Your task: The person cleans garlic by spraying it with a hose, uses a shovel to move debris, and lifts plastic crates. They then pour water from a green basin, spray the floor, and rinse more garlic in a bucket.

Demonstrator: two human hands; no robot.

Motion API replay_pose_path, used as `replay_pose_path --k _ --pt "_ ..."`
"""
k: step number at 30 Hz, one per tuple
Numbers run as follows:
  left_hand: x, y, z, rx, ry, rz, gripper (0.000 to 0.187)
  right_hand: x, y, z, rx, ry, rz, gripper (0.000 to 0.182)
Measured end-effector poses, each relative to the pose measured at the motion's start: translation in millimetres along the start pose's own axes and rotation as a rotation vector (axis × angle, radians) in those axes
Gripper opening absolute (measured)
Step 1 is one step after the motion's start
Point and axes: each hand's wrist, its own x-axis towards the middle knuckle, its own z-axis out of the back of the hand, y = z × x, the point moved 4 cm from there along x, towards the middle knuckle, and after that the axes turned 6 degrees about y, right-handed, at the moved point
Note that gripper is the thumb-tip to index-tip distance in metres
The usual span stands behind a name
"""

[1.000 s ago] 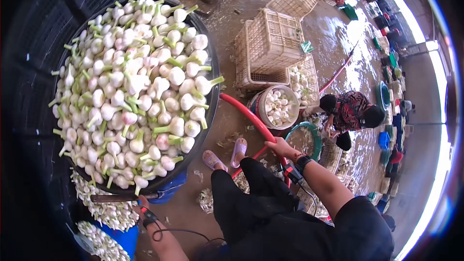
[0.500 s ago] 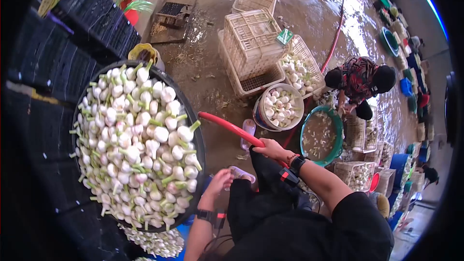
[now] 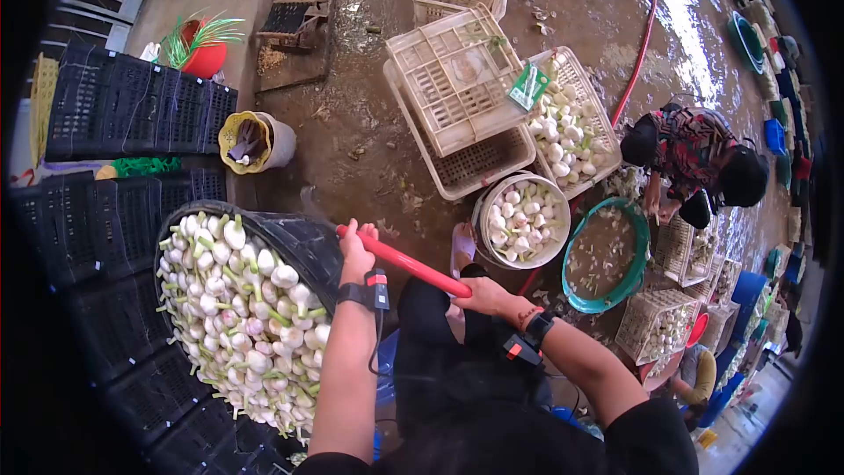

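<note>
My right hand (image 3: 485,293) is closed round a red hose (image 3: 409,266). Close to the hose's end, my left hand (image 3: 357,253) is closed on it, thumb and fingers up by the tip. The hose points left, toward a large black tub (image 3: 294,242) heaped with garlic bulbs (image 3: 237,299). These bulbs are white with short green stems. My left forearm passes in front of the tub's near side. The tub looks tilted, its dark outer wall showing beside my left hand.
Black crates (image 3: 83,237) line the left side. Ahead stand a yellow-rimmed bucket (image 3: 280,142), stacked cream crates (image 3: 448,70), a white bucket of garlic (image 3: 563,242) and a green basin (image 3: 640,274). A person (image 3: 694,154) crouches beside the basin. The floor (image 3: 352,123) is wet.
My left hand has risen from beside my leg to the hose's end. The tub now sits lower in view and shows more of its side. My view has shifted, and the hose looks straighter.
</note>
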Motion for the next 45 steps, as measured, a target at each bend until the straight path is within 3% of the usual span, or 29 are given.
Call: replay_pose_path --k 2,5,7,10,11,17,19,23,25,29,33,35,38,39,41,44,45 --pt "1 -20 -12 0.046 -0.093 -0.156 0.02 9 1 10 0.006 0.02 0.001 0.037" --pt "27 -41 -12 0.021 -0.223 -0.175 0.016 22 18 28 0.005 0.052 0.011 0.037" --pt "47 -49 -14 0.025 -0.143 -0.184 0.013 37 26 38 -0.04 0.083 -0.062 0.037" --pt "71 -59 -16 0.045 -0.296 -0.24 0.005 64 33 52 -0.087 0.064 -0.088 0.038" --pt "83 -60 -13 -0.011 -0.437 -0.227 0.005 75 35 60 -0.106 0.051 -0.106 0.039" --pt "138 -81 -6 -0.044 -0.532 -0.143 0.007 135 58 82 -0.113 0.187 -0.188 0.044" --pt "156 -81 -7 -0.006 -0.432 -0.01 0.007 145 69 92 -0.109 0.183 -0.245 0.043" --pt "162 -91 -34 0.029 -0.429 0.017 0.011 152 85 115 -0.124 0.153 -0.295 0.051" --pt "175 -93 -44 -0.069 -0.405 0.037 0.013 153 89 121 -0.102 0.138 -0.203 0.048" --pt "188 -95 -87 -0.006 -0.229 0.121 0.017 157 81 135 -0.086 0.11 -0.242 0.047" --pt "200 -100 -140 0.012 -0.298 0.116 0.018 169 96 162 -0.072 0.059 -0.282 0.043" --pt "223 -99 -150 0.054 -0.286 0.168 0.026 187 95 170 -0.061 0.055 -0.314 0.042" --pt "274 -90 -150 0.175 -0.256 0.203 0.023 226 99 185 0.053 0.081 -0.443 0.041" --pt "295 -87 -149 0.215 -0.245 0.212 0.022 240 96 187 -0.01 0.036 -0.389 0.042" --pt "299 -106 -166 0.177 -0.248 0.312 0.023 266 103 193 -0.004 0.096 -0.528 0.042" --pt "320 -139 -202 0.44 -0.037 0.507 0.025 299 108 202 -0.016 0.091 -0.589 0.039" --pt "335 -148 -207 0.437 -0.052 0.525 0.025 308 106 203 -0.012 0.107 -0.604 0.039"
